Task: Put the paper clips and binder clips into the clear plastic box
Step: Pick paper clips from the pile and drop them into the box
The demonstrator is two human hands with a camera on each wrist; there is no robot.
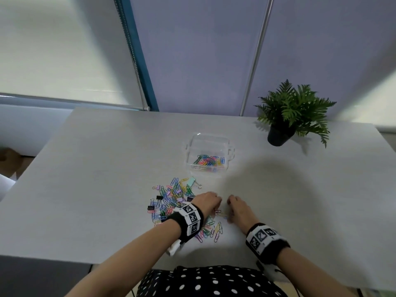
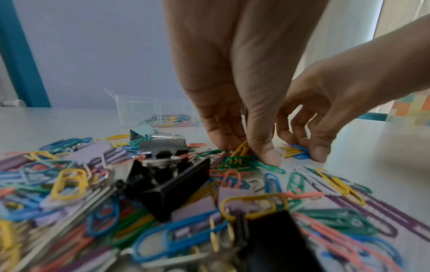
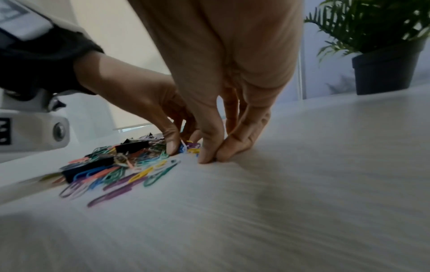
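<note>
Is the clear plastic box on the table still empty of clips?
No, the clear plastic box already holds a small heap of coloured paper clips.

**Both hands down at the table, fingertips working**

Both forearms reach forward, each wrist wrapped in a black band with a marker cube. The left hand [image 1: 206, 200] is arched over, palm down, fingers [image 2: 263, 147] bunched and curled, thumb and fingertips pinching some paper clips [image 2: 242, 156]. The right hand [image 1: 236, 207] sits just beside it, knuckles up, thumb and fingertips [image 3: 210, 154] pressed together at the surface; whether they hold anything cannot be told.
</note>
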